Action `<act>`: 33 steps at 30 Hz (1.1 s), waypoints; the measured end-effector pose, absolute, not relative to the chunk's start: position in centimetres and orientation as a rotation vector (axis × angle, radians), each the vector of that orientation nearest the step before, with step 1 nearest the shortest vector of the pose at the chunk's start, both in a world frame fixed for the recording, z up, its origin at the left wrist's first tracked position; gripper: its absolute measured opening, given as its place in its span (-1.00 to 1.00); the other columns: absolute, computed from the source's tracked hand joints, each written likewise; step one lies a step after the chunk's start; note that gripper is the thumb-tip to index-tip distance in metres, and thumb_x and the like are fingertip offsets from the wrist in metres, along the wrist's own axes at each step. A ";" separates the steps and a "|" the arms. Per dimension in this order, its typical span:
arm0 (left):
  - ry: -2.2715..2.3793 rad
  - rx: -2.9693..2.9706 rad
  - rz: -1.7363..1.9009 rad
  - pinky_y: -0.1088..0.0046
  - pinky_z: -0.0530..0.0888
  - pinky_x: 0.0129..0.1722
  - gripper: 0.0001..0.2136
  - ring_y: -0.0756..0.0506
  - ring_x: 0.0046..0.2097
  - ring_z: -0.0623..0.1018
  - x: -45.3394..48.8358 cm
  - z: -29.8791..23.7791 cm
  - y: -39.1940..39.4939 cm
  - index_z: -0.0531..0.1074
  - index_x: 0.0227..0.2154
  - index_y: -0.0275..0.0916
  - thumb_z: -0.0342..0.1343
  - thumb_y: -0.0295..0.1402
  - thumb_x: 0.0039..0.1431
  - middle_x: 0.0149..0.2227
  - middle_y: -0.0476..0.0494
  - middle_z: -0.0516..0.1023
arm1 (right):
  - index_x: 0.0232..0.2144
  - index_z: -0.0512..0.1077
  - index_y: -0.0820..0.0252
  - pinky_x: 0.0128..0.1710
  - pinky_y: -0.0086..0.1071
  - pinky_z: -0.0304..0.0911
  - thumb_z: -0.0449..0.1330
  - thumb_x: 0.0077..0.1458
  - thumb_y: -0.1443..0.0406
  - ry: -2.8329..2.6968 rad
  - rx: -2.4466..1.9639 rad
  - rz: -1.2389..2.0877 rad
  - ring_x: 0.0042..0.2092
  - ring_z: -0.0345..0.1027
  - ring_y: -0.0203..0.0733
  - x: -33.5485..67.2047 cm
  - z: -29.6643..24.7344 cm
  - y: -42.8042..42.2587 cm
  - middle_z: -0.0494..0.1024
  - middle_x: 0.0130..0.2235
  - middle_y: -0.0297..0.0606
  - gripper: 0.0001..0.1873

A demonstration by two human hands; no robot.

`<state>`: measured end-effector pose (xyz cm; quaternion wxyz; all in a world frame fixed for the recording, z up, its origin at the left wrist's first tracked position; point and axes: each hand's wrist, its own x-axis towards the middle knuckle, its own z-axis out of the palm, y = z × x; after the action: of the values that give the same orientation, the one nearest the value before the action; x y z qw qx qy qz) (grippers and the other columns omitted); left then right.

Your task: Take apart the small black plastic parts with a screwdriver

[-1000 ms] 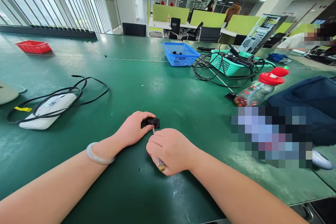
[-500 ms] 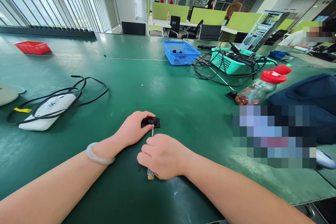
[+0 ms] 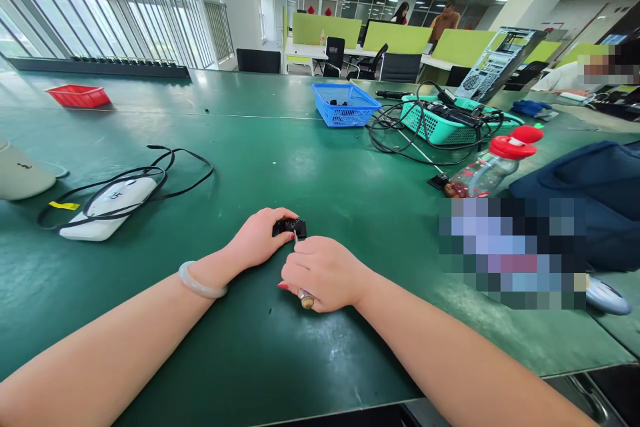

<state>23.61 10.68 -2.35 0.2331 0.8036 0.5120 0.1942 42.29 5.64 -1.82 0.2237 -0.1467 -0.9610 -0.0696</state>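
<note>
A small black rectangular part (image 3: 300,228), possibly plastic, lies on the green table (image 3: 240,340) in front of me. Thumb and fingers of my left hand (image 3: 260,235) are closed around its left side, holding it against the table top. My right hand (image 3: 325,273) is wrapped round a screwdriver (image 3: 307,300); the butt of its handle shows below the fist. Its thin metal shaft points away from me, and the tip is at the near side of the black part. My fingers hide most of the handle, and the exact contact of the tip is too small to tell.
On the left lie a white device (image 3: 113,207) with a looped black cable and a red tray (image 3: 79,95). Farther off are a blue basket (image 3: 346,107) and a teal basket (image 3: 435,123) with cables. A red-lidded bottle (image 3: 493,163) and dark blue bag (image 3: 575,180) lie right.
My right hand has moved slightly up and to the right, and the screwdriver's handle has tilted, with less shaft showing. My left hand keeps its hold. The view has shifted a little.
</note>
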 end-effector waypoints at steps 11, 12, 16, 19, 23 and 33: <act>1.381 2.237 0.538 0.15 0.50 0.12 -0.68 -0.22 0.02 0.58 23.6 -2.3 10.6 0.54 -0.02 -0.12 0.11 -0.31 0.16 -0.02 -0.12 0.65 | -0.42 0.40 0.15 -0.33 -0.30 0.06 0.07 0.22 0.37 -2.617 -0.333 -0.339 -0.41 0.16 -0.20 42.3 -2.8 6.4 0.42 -0.50 -0.32 -0.82; 1.370 2.245 0.537 0.14 0.49 0.14 -0.68 -0.22 0.04 0.58 23.6 -2.3 10.5 0.54 -0.02 -0.12 0.11 -0.31 0.17 0.00 -0.12 0.64 | -0.44 0.38 0.14 -0.35 -0.30 0.06 0.06 0.23 0.36 -2.545 -0.372 -0.303 -0.41 0.17 -0.21 42.6 -2.8 6.5 0.42 -0.50 -0.33 -0.80; 1.370 2.240 0.537 0.09 0.46 0.18 -0.65 -0.25 0.10 0.56 23.6 -2.5 10.5 0.51 0.02 -0.14 0.13 -0.28 0.18 0.06 -0.16 0.63 | -0.37 0.31 0.10 -0.36 -0.34 0.19 0.06 0.31 0.27 -2.071 -0.674 0.142 -0.41 0.29 -0.25 43.8 -2.6 7.0 0.47 -0.44 -0.33 -0.84; 1.363 2.162 0.569 0.10 0.46 0.20 -0.61 -0.24 0.10 0.57 23.6 -2.5 10.6 0.47 0.05 -0.15 0.18 -0.27 0.14 0.06 -0.17 0.63 | -0.26 0.19 0.03 -0.27 -0.30 0.33 0.16 0.28 0.16 -1.600 -0.797 0.550 -0.31 0.44 -0.23 44.5 -2.4 7.9 0.60 -0.24 -0.27 -0.80; 1.361 2.071 0.581 0.14 0.49 0.16 -0.69 -0.22 0.06 0.60 23.5 -2.3 10.7 0.49 -0.06 -0.13 0.20 -0.26 0.11 0.00 -0.13 0.65 | -0.31 0.10 0.01 -0.35 -0.30 0.32 0.24 0.20 0.01 -1.289 -0.801 0.877 -0.42 0.38 -0.29 45.2 -2.5 9.6 0.66 -0.16 -0.28 -0.61; 1.362 2.125 0.540 0.14 0.52 0.09 -0.69 -0.23 -0.01 0.59 23.2 -2.0 10.8 0.57 -0.09 -0.08 0.20 -0.21 0.08 -0.04 -0.10 0.65 | -0.29 0.31 0.05 -0.38 -0.31 0.35 0.24 0.16 -0.01 -1.220 -0.856 0.926 -0.42 0.35 -0.29 45.4 -3.1 10.5 0.54 -0.31 -0.34 -0.68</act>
<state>23.23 10.80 -2.00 0.2766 0.7912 0.5070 0.2010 45.43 10.46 -3.13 0.6392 -0.3752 -0.5349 0.4058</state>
